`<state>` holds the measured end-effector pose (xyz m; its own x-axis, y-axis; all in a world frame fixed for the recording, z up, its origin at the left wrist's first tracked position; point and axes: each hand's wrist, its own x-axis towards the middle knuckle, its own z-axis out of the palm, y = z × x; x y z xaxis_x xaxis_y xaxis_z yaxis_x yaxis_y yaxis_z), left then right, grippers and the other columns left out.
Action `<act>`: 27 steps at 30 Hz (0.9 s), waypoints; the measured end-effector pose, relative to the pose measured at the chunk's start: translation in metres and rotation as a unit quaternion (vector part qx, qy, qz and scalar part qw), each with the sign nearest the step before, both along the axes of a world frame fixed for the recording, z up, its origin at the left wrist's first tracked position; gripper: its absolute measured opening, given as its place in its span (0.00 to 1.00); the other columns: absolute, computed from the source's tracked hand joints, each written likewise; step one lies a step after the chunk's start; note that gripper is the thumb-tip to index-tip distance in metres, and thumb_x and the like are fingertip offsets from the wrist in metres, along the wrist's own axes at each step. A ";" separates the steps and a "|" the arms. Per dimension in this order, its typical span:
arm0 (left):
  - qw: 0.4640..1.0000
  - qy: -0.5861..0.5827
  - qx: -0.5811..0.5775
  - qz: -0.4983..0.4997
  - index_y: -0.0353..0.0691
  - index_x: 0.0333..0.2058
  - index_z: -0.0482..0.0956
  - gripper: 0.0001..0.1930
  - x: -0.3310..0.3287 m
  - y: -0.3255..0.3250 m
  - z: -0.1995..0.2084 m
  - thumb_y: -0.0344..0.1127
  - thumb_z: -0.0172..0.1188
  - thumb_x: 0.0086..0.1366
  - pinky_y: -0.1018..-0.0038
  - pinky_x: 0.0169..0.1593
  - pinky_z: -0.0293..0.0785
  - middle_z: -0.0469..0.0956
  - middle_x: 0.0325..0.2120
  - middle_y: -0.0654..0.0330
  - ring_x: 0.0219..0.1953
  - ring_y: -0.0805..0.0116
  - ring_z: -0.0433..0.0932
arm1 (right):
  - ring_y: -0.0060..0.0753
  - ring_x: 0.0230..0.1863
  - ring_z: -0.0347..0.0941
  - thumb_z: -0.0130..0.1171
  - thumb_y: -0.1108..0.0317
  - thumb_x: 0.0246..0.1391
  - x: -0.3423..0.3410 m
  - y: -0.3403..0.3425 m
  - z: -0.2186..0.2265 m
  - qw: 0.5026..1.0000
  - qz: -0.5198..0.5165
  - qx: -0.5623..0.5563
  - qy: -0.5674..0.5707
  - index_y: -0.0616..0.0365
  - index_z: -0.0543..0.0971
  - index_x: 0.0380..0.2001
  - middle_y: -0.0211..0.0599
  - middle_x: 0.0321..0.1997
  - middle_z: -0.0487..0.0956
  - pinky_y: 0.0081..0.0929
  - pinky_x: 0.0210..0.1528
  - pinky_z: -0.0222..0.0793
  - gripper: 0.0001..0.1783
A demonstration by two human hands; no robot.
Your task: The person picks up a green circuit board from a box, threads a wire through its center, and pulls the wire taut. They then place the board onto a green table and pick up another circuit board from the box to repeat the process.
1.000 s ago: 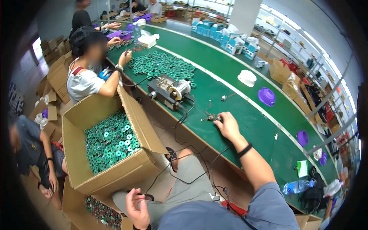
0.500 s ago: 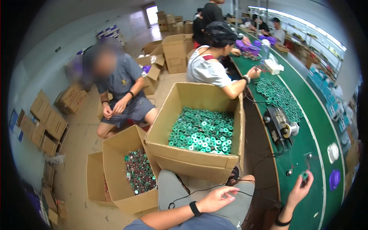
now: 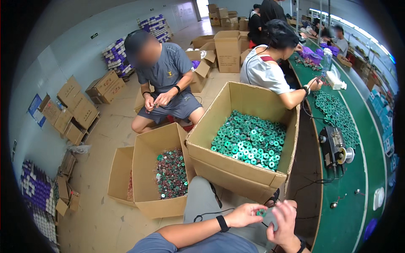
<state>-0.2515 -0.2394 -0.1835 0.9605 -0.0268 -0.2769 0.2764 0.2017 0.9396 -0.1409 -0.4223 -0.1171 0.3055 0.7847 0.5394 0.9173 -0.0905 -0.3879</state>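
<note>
Over my lap, my left hand (image 3: 245, 215) pinches a small green ring-shaped part (image 3: 261, 212) between thumb and fingers. My right hand (image 3: 283, 225) is raised close beside it. Its fingers are spread and somewhat blurred, and no part shows in its grip. In front of my knees stands a large cardboard box (image 3: 236, 172), with many green ring-shaped parts (image 3: 249, 139) inside. A second open box (image 3: 158, 206), to its left, holds a mix of green parts and reddish wires (image 3: 172, 170).
On the right runs a green workbench (image 3: 346, 223) with a heap of green rings (image 3: 335, 111), a black device (image 3: 332, 147) and a wire spool (image 3: 347, 155). One person (image 3: 164, 71) sits across from me; another (image 3: 270, 71) works at the bench. A black cable (image 3: 211, 214) crosses my lap.
My right hand has come from over the bench to beside my left hand. The green part it held is now in my left hand. The whole view has swung left.
</note>
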 end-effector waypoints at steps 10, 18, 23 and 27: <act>0.995 0.084 0.029 -0.053 0.34 0.58 0.74 0.21 -0.001 0.007 0.013 0.22 0.61 0.66 0.80 0.46 0.77 0.81 0.42 0.63 0.42 0.81 0.79 | 0.39 0.59 0.69 0.68 0.60 0.52 0.036 -0.014 -0.043 0.976 0.108 -0.175 0.072 0.50 0.81 0.48 0.32 0.47 0.76 0.57 0.68 0.53 0.19; 0.996 0.091 -0.002 -0.018 0.34 0.59 0.73 0.23 0.004 -0.006 0.006 0.23 0.63 0.65 0.79 0.47 0.78 0.81 0.42 0.61 0.42 0.77 0.81 | 0.44 0.65 0.67 0.68 0.62 0.52 0.038 -0.023 -0.050 0.978 0.096 -0.152 0.102 0.54 0.83 0.28 0.35 0.52 0.78 0.58 0.66 0.55 0.08; 0.984 0.042 0.174 -0.012 0.33 0.51 0.78 0.23 0.008 -0.013 0.010 0.29 0.73 0.58 0.80 0.39 0.77 0.81 0.32 0.63 0.33 0.82 0.79 | 0.45 0.60 0.73 0.62 0.69 0.60 0.040 -0.029 -0.060 0.928 0.109 -0.094 0.345 0.57 0.83 0.33 0.35 0.50 0.82 0.44 0.63 0.64 0.04; 0.979 0.044 0.198 -0.037 0.32 0.45 0.80 0.18 0.008 -0.001 0.007 0.29 0.74 0.57 0.80 0.36 0.77 0.78 0.26 0.65 0.28 0.81 0.76 | 0.52 0.63 0.68 0.60 0.64 0.61 0.058 -0.029 -0.067 0.863 0.110 -0.181 0.459 0.59 0.81 0.45 0.52 0.60 0.75 0.54 0.63 0.64 0.13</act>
